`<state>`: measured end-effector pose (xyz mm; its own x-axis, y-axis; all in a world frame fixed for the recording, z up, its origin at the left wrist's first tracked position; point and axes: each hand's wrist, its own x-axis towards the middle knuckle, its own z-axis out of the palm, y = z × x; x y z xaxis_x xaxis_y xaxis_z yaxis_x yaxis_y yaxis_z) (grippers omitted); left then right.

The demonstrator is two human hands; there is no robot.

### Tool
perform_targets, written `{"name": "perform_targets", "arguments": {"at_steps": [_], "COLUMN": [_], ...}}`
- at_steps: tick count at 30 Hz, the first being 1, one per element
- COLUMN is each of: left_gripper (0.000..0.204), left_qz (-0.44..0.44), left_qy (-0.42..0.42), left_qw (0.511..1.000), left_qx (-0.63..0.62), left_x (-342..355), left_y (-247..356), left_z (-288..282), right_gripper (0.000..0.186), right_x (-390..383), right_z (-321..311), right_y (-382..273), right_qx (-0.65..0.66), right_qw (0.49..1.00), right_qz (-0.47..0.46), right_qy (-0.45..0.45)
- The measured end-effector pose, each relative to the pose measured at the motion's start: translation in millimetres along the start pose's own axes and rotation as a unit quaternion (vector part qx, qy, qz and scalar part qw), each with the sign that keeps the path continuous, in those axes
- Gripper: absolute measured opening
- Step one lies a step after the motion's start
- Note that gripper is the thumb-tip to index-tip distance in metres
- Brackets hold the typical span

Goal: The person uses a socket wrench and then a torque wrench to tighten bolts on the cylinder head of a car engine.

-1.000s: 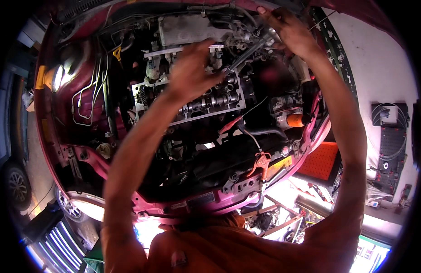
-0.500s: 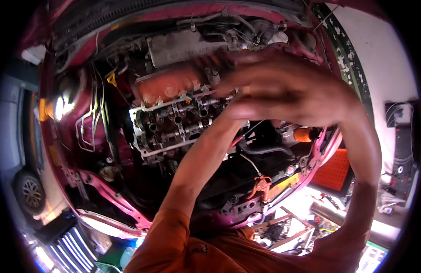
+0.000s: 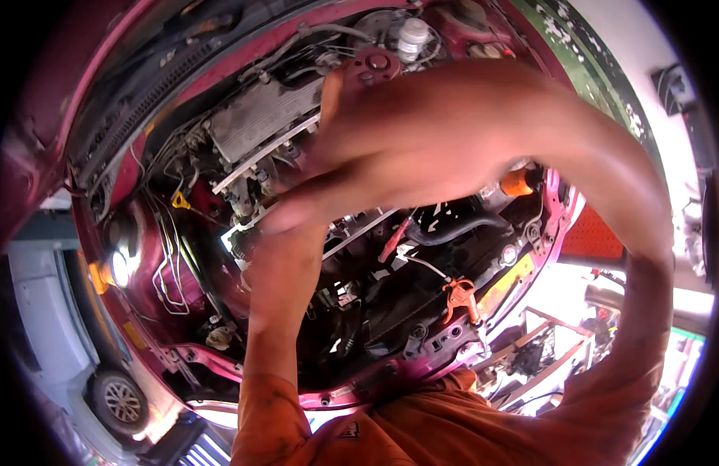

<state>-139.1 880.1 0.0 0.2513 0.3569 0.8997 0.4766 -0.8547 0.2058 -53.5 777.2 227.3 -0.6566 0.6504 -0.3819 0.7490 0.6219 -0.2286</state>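
I lean over an open engine bay. My right hand [image 3: 359,167] reaches across from the right, blurred, with its thumb side over my left wrist; its fingers are hidden. My left forearm [image 3: 275,318] rises from the lower edge, and the left hand is lost behind the right one. Just beyond the right hand a reddish part with round openings [image 3: 375,67], seemingly an engine cover, shows at its end; whether either hand grips it cannot be seen. Under my arms lies the uncovered cylinder head [image 3: 367,231], mostly hidden. A grey ribbed metal plate [image 3: 254,128] sits behind it.
An orange clamp [image 3: 461,299] hangs at the front panel, near a red-handled tool [image 3: 396,241] and a black hose [image 3: 468,227]. A yellow dipstick handle [image 3: 181,201] and a bright lamp [image 3: 120,269] are at left. A white reservoir [image 3: 412,39] stands far back.
My view has turned and both hands have shifted left. The reddish part that lay behind the cylinder head is gone from there, and one now shows beyond my right hand.
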Motion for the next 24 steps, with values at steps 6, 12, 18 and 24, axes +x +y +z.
{"name": "perform_targets", "arguments": {"at_steps": [6, 12, 18, 24], "left_gripper": [0.017, 0.023, 0.033, 0.033], "left_qz": [-0.362, -0.334, -0.368, -0.31], "left_qy": [-0.189, -0.154, -0.142, -0.073], "left_qw": [0.853, 0.888, 0.867, 0.885], "left_qx": [-0.324, -0.278, -0.304, -0.34], "left_x": [43.8, -1.2, 30.6, 17.1], "left_y": [73.5, 16.2, 47.5, 50.4], "left_z": [-31.9, -24.9, -42.9, 10.8], "right_gripper": [0.054, 0.049, 0.044, 0.041], "right_x": [41.5, 7.9, -9.2, -15.2], "right_z": [-38.9, 12.2, 11.4, -21.9], "right_y": [43.3, 37.3, 49.7, -12.9], "right_qx": [-0.114, 0.019, 0.034, 0.129], "right_qw": [0.982, 0.997, 0.995, 0.984], "right_qz": [0.149, 0.072, 0.088, -0.108], "right_qy": [-0.026, 0.034, 0.013, 0.058]}}
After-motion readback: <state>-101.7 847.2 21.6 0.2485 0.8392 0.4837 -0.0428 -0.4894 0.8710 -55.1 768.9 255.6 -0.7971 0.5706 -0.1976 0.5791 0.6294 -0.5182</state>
